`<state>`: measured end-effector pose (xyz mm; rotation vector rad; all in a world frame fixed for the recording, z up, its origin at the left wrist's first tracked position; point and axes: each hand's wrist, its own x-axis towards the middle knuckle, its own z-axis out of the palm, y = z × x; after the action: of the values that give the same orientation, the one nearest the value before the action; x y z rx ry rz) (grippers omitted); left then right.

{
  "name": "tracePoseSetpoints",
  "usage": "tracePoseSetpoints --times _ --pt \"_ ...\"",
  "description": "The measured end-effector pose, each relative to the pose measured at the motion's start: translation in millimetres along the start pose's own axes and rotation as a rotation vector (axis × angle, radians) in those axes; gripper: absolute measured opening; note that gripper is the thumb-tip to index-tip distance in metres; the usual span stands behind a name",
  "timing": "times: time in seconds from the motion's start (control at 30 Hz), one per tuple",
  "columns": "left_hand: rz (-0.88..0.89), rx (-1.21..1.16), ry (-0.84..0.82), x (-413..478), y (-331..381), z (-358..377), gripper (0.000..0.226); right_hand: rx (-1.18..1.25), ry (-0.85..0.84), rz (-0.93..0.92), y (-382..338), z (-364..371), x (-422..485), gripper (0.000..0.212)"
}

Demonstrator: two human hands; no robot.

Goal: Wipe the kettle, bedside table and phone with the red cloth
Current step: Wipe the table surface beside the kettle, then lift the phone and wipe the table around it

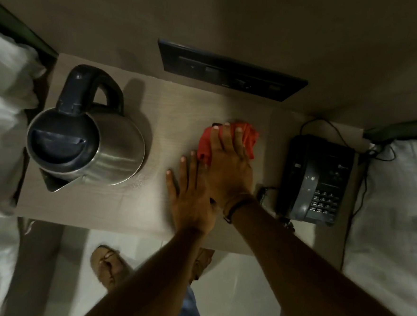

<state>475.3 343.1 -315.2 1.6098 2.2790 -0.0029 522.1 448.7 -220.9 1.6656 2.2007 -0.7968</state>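
A steel kettle with a dark lid and handle stands on the left of the pale wooden bedside table. A black phone sits at the table's right end. Between them lies the crumpled red cloth, and my right hand presses flat on top of it with fingers spread. My left hand rests flat on the bare tabletop just left of and partly under my right wrist, fingers apart, holding nothing.
A dark switch panel is set in the wall behind the table. White bedding lies on the left and on the right. Black phone cables trail off the table's right side. My sandalled foot is on the floor below.
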Motion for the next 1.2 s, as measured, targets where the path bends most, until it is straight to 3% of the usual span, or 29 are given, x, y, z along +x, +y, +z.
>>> tracePoseSetpoints --times 0.1,0.2,0.3,0.37,0.43,0.53,0.6,0.67,0.73,0.83,0.9,1.07,1.2 --pt "0.018 -0.023 0.026 -0.3 0.3 -3.8 0.113 0.126 -0.040 0.047 3.7 -14.6 -19.3 0.076" --pt "0.024 -0.072 0.023 -1.8 -0.2 -11.6 0.107 0.668 -0.051 0.228 15.8 -35.6 -48.4 0.041" --pt "-0.004 -0.171 -0.039 -3.7 5.0 -24.6 0.126 1.174 -0.047 0.507 47.6 -58.7 -107.8 0.008" --pt "-0.017 -0.256 0.001 -9.7 13.6 -33.2 0.133 1.398 0.076 0.563 75.2 -75.8 -148.8 0.021" --pt "0.096 -0.307 0.035 -22.6 30.5 -39.8 0.129 1.462 0.230 0.550 104.2 -95.2 -178.3 0.036" --pt "0.312 -0.334 -0.044 -42.2 84.8 -36.9 0.129 1.432 0.359 0.487 138.4 -124.1 -188.0 0.027" --pt "0.324 -0.320 -0.077 -47.7 126.4 -27.1 0.135 1.404 0.416 0.388 155.6 -138.4 -167.1 0.019" --pt "0.251 -0.348 -0.156 -50.8 157.1 -15.0 0.142 1.239 0.479 0.280 177.1 -135.0 -132.5 0.025" --pt "0.156 -0.393 -0.170 -52.2 171.9 -1.3 0.143 0.864 0.485 0.151 187.7 -123.1 -96.5 0.040" --pt "0.080 -0.415 -0.056 -49.8 178.8 11.1 0.126 0.223 0.280 -0.028 192.1 -82.1 -54.4 0.059" --pt "0.085 -0.381 -0.010 -47.8 176.9 16.6 0.113 -0.012 0.199 -0.053 189.3 -52.3 -50.4 0.076" --pt "0.165 -0.245 0.161 -46.3 177.7 17.4 0.086 -0.013 0.324 -0.104 199.0 -9.9 -73.3 0.078" --pt "0.166 -0.323 0.242 -45.4 174.9 18.0 0.085 -0.014 0.282 -0.153 205.4 14.6 -103.5 0.079"
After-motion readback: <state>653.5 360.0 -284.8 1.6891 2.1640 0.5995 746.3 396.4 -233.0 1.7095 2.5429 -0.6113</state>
